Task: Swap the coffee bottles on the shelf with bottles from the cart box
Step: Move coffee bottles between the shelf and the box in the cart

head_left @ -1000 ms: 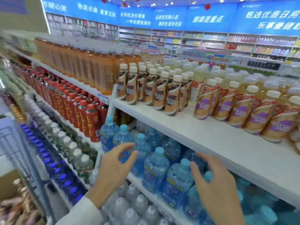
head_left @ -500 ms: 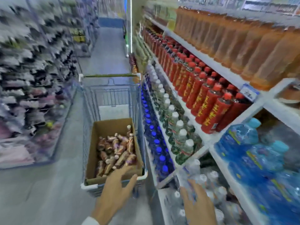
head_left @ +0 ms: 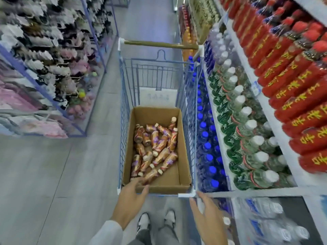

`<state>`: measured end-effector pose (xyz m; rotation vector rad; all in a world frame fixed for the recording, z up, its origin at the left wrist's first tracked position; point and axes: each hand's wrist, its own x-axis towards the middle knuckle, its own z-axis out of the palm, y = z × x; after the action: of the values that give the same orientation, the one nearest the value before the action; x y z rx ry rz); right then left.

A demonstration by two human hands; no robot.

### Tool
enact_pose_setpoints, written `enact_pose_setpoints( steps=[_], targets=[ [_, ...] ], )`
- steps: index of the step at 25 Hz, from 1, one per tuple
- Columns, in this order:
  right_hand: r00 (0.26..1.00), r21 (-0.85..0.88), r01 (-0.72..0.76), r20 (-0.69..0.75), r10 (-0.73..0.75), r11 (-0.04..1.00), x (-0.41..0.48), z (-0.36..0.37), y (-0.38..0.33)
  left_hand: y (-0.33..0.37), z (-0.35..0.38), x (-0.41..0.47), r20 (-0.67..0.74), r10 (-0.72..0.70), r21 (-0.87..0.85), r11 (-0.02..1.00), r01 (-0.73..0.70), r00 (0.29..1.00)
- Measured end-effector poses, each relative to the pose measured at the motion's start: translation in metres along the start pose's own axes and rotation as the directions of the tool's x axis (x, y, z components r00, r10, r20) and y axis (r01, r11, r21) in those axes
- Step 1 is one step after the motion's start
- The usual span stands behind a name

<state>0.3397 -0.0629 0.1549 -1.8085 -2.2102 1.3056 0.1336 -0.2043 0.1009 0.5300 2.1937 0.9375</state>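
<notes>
Nothing is gripped by either hand. The left hand (head_left: 130, 200) is stretched, fingers straight, over the near wall of the cardboard box (head_left: 170, 180). Its fingertips are at the nearest of the coffee bottles (head_left: 155, 147), which are heaped lying inside the box; contact cannot be told. The right hand (head_left: 207, 221) is held open, fingers spread, right of the box's near end, beside the corner of the cart (head_left: 123, 121) around the box.
</notes>
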Motion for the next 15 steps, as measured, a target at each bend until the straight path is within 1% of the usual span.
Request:
enact_pose_setpoints(
  steps=[3, 5, 7, 9, 11, 12, 13, 14, 15],
  targets=[
    [0.994, -0.133, 0.059, 0.100, -0.046, 0.989, 0.044, 0.013, -0.010, 0.003, 0.008, 0.041, 0.025, -0.097, 0.008, 0.995, 0.096, 0.995],
    [0.984, -0.184, 0.079, 0.174, -0.046, 0.980, 0.075, 0.021, -0.019, 0.005, 0.020, 0.070, 0.033, -0.172, 0.015, 0.985, 0.171, 0.985],
    [0.968, -0.195, 0.113, 0.244, -0.063, 0.974, 0.106, 0.027, -0.026, 0.005, 0.033, 0.094, 0.024, -0.203, 0.031, 0.979, 0.202, 0.979],
    [0.951, -0.214, 0.165, 0.292, -0.098, 0.963, 0.136, 0.036, -0.032, 0.001, 0.048, 0.121, 0.028, -0.267, 0.045, 0.963, 0.266, 0.963],
    [0.940, -0.226, 0.189, 0.325, -0.109, 0.956, 0.159, 0.043, -0.037, -0.011, 0.062, 0.145, 0.091, -0.362, 0.034, 0.932, 0.360, 0.928],
    [0.936, -0.226, 0.179, 0.339, -0.094, 0.958, 0.166, 0.046, -0.037, -0.022, 0.071, 0.158, 0.130, -0.437, 0.021, 0.899, 0.438, 0.890],
    [0.934, -0.218, 0.172, 0.345, -0.089, 0.961, 0.174, 0.050, -0.036, -0.032, 0.079, 0.171, 0.162, -0.515, -0.029, 0.850, 0.526, 0.842],
    [0.933, -0.227, 0.161, 0.353, -0.073, 0.961, 0.182, 0.055, -0.034, -0.044, 0.090, 0.183, 0.188, -0.624, -0.151, 0.744, 0.650, 0.758],
    [0.931, -0.232, 0.161, 0.358, -0.070, 0.959, 0.188, 0.058, -0.033, -0.053, 0.102, 0.192, 0.224, -0.719, -0.336, 0.576, 0.745, 0.658]
  ],
)
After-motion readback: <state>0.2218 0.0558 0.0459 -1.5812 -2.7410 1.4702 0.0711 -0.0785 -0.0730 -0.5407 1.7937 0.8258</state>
